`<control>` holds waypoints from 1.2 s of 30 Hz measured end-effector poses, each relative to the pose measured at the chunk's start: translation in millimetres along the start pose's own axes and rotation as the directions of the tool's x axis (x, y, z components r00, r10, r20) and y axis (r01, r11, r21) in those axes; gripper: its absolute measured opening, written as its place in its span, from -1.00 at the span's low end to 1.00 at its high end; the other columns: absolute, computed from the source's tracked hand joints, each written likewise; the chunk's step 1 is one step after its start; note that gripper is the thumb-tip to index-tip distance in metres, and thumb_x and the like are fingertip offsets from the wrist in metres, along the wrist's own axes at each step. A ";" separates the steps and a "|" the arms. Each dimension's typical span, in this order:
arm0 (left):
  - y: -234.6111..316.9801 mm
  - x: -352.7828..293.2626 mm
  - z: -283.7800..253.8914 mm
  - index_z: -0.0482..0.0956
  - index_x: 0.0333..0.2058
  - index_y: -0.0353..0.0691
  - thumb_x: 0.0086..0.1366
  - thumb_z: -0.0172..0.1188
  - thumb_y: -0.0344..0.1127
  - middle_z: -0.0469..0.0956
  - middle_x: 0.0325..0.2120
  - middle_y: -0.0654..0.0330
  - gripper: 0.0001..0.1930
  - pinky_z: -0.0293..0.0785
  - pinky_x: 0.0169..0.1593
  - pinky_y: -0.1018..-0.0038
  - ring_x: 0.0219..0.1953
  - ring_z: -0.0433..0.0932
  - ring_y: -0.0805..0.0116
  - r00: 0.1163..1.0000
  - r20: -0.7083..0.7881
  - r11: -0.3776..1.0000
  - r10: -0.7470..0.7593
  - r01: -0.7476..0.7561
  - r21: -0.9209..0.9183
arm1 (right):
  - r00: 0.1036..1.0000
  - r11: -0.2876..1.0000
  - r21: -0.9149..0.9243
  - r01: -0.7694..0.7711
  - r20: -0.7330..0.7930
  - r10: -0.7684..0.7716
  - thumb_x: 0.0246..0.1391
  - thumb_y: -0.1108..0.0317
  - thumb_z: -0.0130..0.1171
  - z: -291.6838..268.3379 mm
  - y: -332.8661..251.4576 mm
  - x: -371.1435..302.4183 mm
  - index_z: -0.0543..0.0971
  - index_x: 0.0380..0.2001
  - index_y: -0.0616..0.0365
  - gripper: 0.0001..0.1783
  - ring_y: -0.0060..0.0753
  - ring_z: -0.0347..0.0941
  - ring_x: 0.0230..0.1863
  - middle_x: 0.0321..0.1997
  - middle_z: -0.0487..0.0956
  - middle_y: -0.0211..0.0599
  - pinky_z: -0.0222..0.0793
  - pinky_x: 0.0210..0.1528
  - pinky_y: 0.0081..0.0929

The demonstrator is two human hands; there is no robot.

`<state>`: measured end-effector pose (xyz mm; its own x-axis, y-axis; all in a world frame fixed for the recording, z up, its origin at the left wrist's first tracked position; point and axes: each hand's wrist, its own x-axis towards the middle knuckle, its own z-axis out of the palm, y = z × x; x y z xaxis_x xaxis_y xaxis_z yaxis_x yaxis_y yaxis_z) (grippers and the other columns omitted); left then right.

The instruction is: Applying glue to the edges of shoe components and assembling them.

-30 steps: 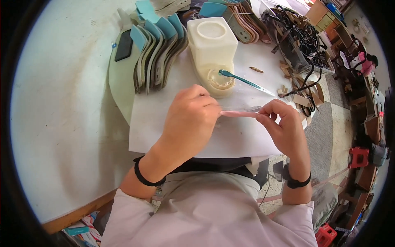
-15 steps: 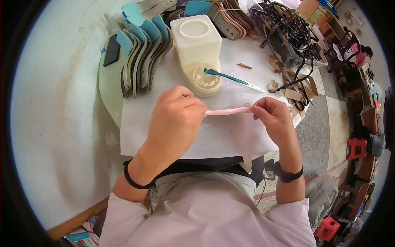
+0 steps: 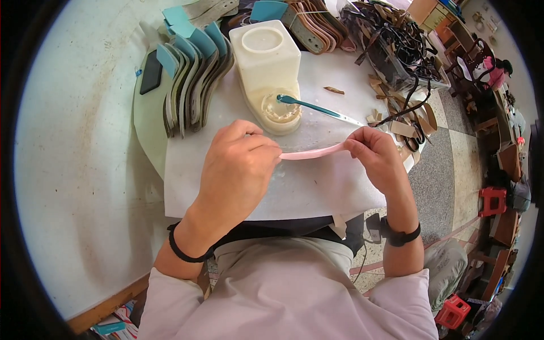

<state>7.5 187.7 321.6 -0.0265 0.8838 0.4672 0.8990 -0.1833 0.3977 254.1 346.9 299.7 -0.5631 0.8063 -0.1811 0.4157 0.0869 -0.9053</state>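
A narrow pink strip [image 3: 313, 153] stretches between my two hands above the white-covered table. My left hand [image 3: 241, 161] is closed on its left end, the fingertips partly hidden behind the back of the hand. Thumb and fingers of my right hand [image 3: 375, 156] pinch its other end. Just beyond the strip stands a whitish plastic glue pot [image 3: 266, 59] with a low round opening smeared with pale paste. A teal-and-white brush [image 3: 323, 109] lies with its head over that opening and its handle pointing right.
Curved insole-like pieces with teal ends [image 3: 192, 79] stand in a row at the left, beside a dark phone [image 3: 151, 72]. More curved pieces [image 3: 317, 28] are bundled behind. A clear bin of dark straps [image 3: 405, 48] and tan scraps [image 3: 405, 127] fill the right. A person [image 3: 497, 73] sits far right.
The view has shifted slightly, so the pot and brush appear a little further left. Both hands keep hold of the pink strip, which tilts up a bit more toward the right.
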 end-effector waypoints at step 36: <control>0.4 -0.2 1.8 0.81 -0.30 -0.30 0.11 0.52 -0.54 0.79 -0.30 0.16 -0.84 0.62 0.00 0.23 -0.06 0.65 0.05 1.000 0.015 0.999 -0.014 0.015 -0.039 | 0.994 0.992 0.107 -0.064 0.095 0.053 0.30 0.42 0.39 -8.2 4.4 15.7 0.75 -0.23 0.29 -0.87 -0.64 0.51 -0.31 -0.37 0.68 -0.45 0.40 -0.22 -0.59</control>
<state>8.6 188.2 320.2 -0.0328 0.8926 0.4497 0.8810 -0.1867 0.4348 252.9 364.8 296.0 -0.6051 0.7509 -0.2647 0.3717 -0.0277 -0.9279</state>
